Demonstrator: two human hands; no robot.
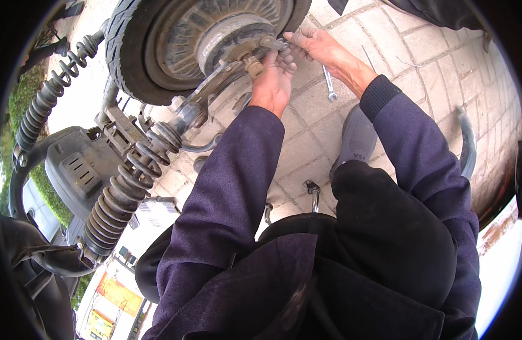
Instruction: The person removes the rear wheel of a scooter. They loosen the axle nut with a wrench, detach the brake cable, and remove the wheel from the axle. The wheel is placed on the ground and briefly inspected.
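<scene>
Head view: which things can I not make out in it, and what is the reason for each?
- Head view: whether the left hand or right hand grips a small part; the fingers cover it.
- Head view: the upper end of the wrench; the right hand hides it.
- Head view: the top of the wheel; the upper edge cuts it.
- Head view: the heel of the grey shoe; the black trouser leg covers it.

Both arms fwd, dk sleeves. L hand [272, 85] beyond & left of grey shoe [356, 136], palm turned up, fingers curled. R hand [324, 50] farther beyond shoe, slightly left, back up, thumb & index brought together, tips right by L fingertips. R forearm angles in from shoe's right, elbow bent.
</scene>
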